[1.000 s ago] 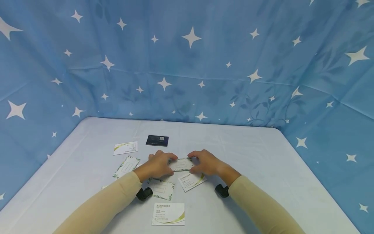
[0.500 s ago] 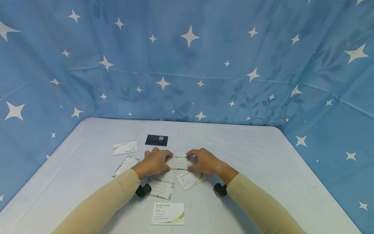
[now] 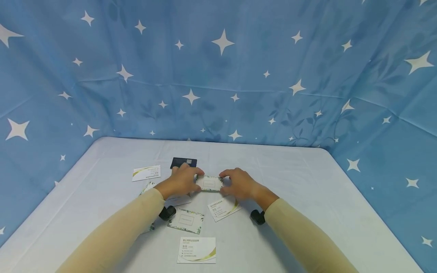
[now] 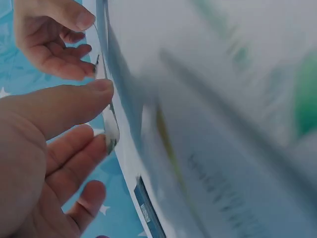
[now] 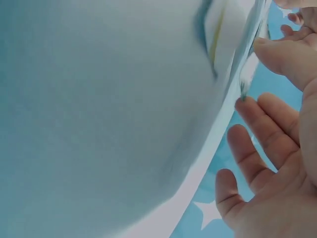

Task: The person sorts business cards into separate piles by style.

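Between my two hands is a white business card with a green leaf border, a little above the table. My left hand pinches its left end, the thumb at the near corner and a finger at the far one. On the opposite end my right hand grips the card the same way. The left wrist view shows the card edge-on and bowed at the fingertips of the left hand. In the right wrist view, the other fingers of the right hand are spread loosely.
Near the right hand lies a tilted gold-swoosh card. A leaf-bordered card and another gold-swoosh card are nearer. Farther back are a dark card, partly behind the left hand, and a white card. More cards show beneath the left arm.
Both hands have shifted away from the body with the card between them. The left hand now covers part of the dark card, and a white card beneath its wrist has come into sight.
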`<action>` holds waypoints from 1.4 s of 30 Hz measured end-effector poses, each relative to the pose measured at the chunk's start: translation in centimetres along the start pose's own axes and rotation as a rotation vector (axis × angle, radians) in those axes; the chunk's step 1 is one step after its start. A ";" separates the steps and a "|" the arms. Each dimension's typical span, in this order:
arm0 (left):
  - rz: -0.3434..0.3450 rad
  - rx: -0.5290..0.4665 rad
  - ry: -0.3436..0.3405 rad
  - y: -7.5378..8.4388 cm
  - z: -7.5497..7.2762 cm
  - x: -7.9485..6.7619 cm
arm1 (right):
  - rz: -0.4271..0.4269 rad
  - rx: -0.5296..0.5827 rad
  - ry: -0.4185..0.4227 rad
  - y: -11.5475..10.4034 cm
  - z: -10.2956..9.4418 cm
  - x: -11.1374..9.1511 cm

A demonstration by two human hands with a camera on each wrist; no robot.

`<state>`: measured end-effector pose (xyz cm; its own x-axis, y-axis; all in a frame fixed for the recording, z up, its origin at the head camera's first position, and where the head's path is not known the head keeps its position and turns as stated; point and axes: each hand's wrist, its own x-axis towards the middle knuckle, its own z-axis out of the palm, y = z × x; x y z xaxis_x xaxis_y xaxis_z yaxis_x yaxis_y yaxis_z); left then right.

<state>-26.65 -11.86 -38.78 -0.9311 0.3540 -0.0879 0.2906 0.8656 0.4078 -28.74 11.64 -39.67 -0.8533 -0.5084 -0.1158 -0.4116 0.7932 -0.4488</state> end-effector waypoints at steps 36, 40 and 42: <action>-0.138 -0.047 -0.079 -2.0 -0.9 6.6 | 0.155 0.070 0.035 1.6 -0.6 6.2; -0.133 -0.042 -0.082 -2.2 -0.9 6.7 | 0.150 0.059 0.031 1.6 -0.5 6.3; -0.136 -0.042 -0.084 -2.3 -0.9 6.7 | 0.149 0.056 0.030 1.6 -0.5 6.4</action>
<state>-33.74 -11.81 -39.48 -0.9391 0.2643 -0.2197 0.1520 0.8927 0.4243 -34.98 9.83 -40.67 -0.9132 -0.3755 -0.1584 -0.2621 0.8387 -0.4774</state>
